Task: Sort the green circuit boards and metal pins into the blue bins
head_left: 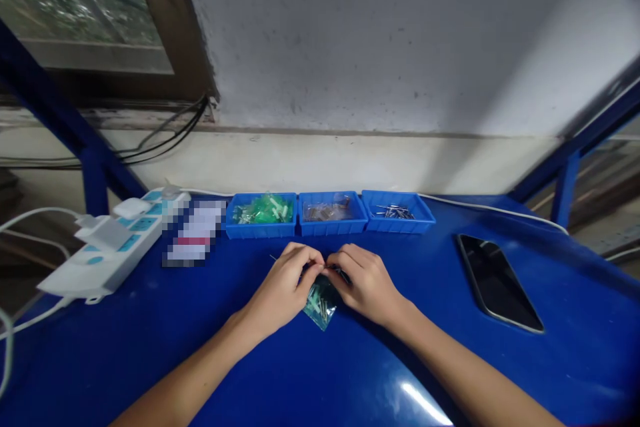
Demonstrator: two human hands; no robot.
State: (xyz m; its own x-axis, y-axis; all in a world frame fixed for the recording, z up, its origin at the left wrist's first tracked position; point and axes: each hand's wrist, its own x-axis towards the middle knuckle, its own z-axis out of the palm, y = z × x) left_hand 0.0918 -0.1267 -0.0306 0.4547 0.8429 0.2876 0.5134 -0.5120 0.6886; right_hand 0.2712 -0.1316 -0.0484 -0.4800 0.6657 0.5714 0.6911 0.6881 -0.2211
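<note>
Both hands meet over the middle of the blue table, fingertips pinched at the top edge of a small clear plastic bag (320, 307). Green and metal pieces show inside the bag, which hangs or lies below the fingers. My left hand (291, 280) holds the bag's upper edge from the left. From the right, my right hand (365, 280) pinches the same edge, its fingers partly hiding it. Just beyond the hands stand three blue bins in a row: the left bin (263, 230) with green and white pieces, the middle bin (334, 227) with brownish pieces, the right bin (403, 223) with metal screws or nails.
A black phone (500, 283) lies at the right of the table (300, 387). On the left are a white power strip (115, 247) with plugs and cables, and a blurred paper or card (195, 233). A wall rises behind, with blue frame posts at both sides.
</note>
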